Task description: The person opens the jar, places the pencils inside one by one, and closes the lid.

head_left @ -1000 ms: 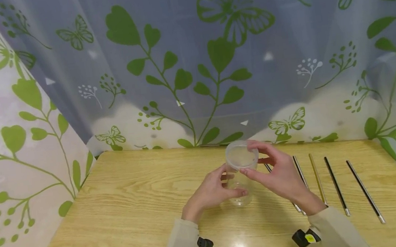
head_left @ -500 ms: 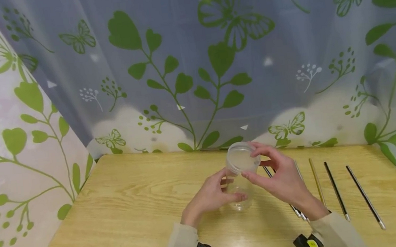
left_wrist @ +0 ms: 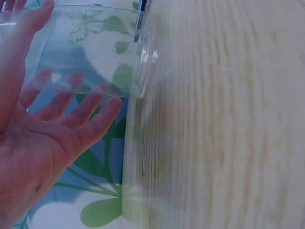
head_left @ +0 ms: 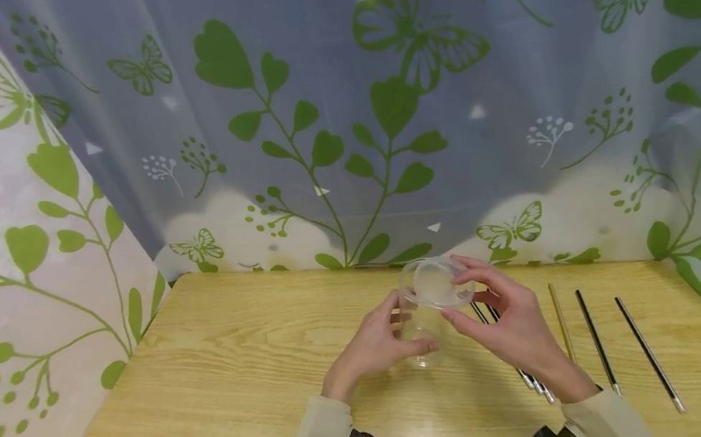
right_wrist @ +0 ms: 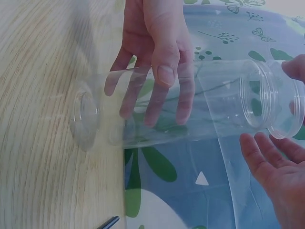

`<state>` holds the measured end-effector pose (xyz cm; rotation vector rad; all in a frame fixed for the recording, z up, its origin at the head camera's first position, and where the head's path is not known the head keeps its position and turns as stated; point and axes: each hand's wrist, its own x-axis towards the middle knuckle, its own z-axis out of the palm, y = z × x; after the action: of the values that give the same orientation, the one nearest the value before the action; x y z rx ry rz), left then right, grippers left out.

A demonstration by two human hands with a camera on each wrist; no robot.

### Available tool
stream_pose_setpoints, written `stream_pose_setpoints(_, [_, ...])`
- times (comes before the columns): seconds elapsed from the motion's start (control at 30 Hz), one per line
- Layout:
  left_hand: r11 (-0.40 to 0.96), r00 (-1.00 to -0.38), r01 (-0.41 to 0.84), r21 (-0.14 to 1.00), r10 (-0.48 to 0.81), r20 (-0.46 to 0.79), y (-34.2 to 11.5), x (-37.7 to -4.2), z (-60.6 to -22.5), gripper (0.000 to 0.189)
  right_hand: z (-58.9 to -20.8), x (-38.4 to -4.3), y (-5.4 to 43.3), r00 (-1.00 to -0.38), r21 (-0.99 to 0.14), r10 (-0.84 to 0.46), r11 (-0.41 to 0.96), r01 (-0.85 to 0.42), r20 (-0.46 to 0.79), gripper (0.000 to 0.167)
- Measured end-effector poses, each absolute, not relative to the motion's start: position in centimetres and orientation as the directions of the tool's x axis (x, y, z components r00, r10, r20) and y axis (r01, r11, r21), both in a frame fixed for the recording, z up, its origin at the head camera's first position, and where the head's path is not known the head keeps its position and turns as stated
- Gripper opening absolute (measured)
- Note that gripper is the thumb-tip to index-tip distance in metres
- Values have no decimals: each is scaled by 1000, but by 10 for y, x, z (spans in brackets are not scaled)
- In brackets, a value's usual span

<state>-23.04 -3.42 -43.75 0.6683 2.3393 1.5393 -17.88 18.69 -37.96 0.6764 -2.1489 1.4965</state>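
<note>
A clear plastic jar [head_left: 424, 325] stands upright at the tabletop, its base on or just above the wood. My left hand [head_left: 371, 346] holds it round the lower body, thumb in front and fingers behind, as the right wrist view also shows on the jar wall [right_wrist: 214, 100]. By its edge my right hand [head_left: 511, 319] pinches a clear round lid [head_left: 437, 284] between thumb and fingers. The lid is tilted and shifted to the right at the jar's mouth. In the right wrist view, the lid [right_wrist: 289, 102] sits just off the threaded neck.
Right of the jar, several thin pencils lie on the wooden table [head_left: 213, 378]: a gold pencil [head_left: 561, 320], a black pencil [head_left: 597, 334], another at the far right [head_left: 648, 354], and a few dark ones partly under my right hand. A patterned curtain [head_left: 301, 238] hangs behind.
The lid has come off the jar's mouth and tilted, moving slightly right with my right hand. My left hand keeps its hold on the jar.
</note>
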Motion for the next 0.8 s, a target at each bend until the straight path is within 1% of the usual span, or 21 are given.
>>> stream_pose_setpoints(0.17, [311, -866, 240, 919, 496, 58, -38, -232, -436, 73, -381, -179, 189, -769, -718, -157, 282, -636, 620, 41])
stream_pose_setpoints(0.37, [292, -855, 240, 926, 516, 59, -42, -233, -438, 71, -384, -175, 193, -781, -737, -164, 261, -623, 602, 42])
stream_pose_setpoints(0.6, [270, -861, 220, 937, 506, 57, -43, -232, -438, 81, -387, -172, 197, -757, -709, -189, 266, -653, 626, 42])
stream_pose_setpoints(0.8, [253, -863, 215, 943, 501, 63, -43, -232, -436, 80, -387, -167, 201, -753, -703, -202, 270, -658, 626, 44])
